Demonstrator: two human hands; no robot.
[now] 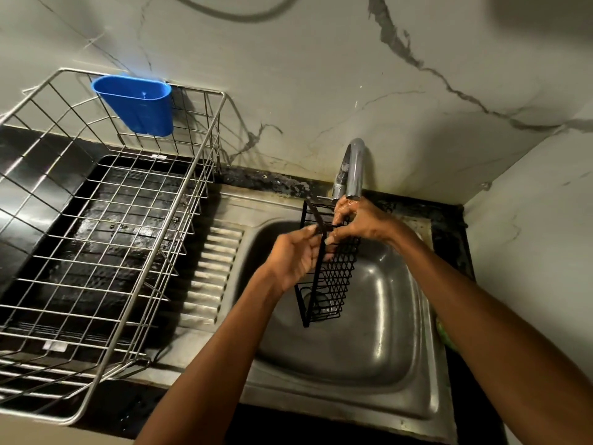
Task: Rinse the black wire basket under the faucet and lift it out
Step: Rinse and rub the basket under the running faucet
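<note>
Head view: the basket (330, 268) hangs upright over the sink (385, 332), its top edge just under the faucet (351, 168). The left hand (295, 255) has its grip closed round the basket's near upper frame; the right hand (359, 220) pinches the top rim at the spout. Open basin lies below and right of both grips. A rack (96, 236) with a blue cup (136, 104) stands well left.

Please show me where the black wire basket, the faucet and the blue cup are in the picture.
black wire basket (333, 277): head view, on its mesh side wall.
faucet (353, 165): head view, on the curved metal spout.
blue cup (141, 107): head view, on its front wall.
</note>
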